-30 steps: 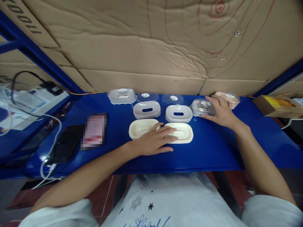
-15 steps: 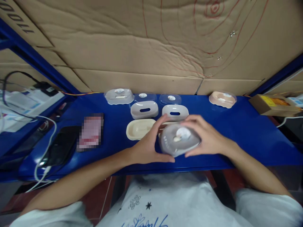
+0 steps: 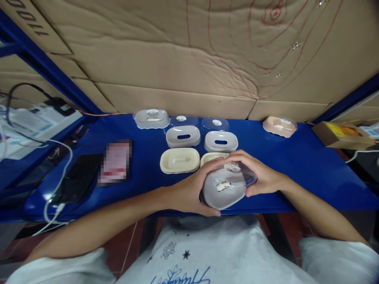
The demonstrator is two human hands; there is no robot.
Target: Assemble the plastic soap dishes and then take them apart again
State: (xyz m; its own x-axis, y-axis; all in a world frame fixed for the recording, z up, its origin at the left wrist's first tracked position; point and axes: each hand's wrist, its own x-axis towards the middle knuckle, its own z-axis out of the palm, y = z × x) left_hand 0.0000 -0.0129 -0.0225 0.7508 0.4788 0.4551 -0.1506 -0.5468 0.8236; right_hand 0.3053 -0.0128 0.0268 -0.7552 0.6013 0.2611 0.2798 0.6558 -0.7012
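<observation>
In front of my body I hold a pale grey soap box (image 3: 217,197) tilted between both hands. My left hand (image 3: 192,191) wraps round its left side, thumb at the near edge. My right hand (image 3: 262,171) grips the clear lid (image 3: 250,176), which juts out to the right of the box and sits askew over it. A round sticker shows on the lid. Just beyond are two cream trays (image 3: 180,161), the right one partly covered by my left hand. Behind them stand a white slotted dish (image 3: 182,145) and another slotted dish (image 3: 221,148).
Two loose clear lids (image 3: 214,124) lie along the back. A closed grey soap box (image 3: 151,120) stands back left, a closed peach one (image 3: 280,127) back right. At left are a blurred pink item (image 3: 114,161), a black device (image 3: 78,177) and cables. A cardboard box (image 3: 340,134) sits far right.
The soap box has come nearer to my body and tilted. Its clear lid has shifted to the right off the box with my right hand. The view has shifted slightly.
</observation>
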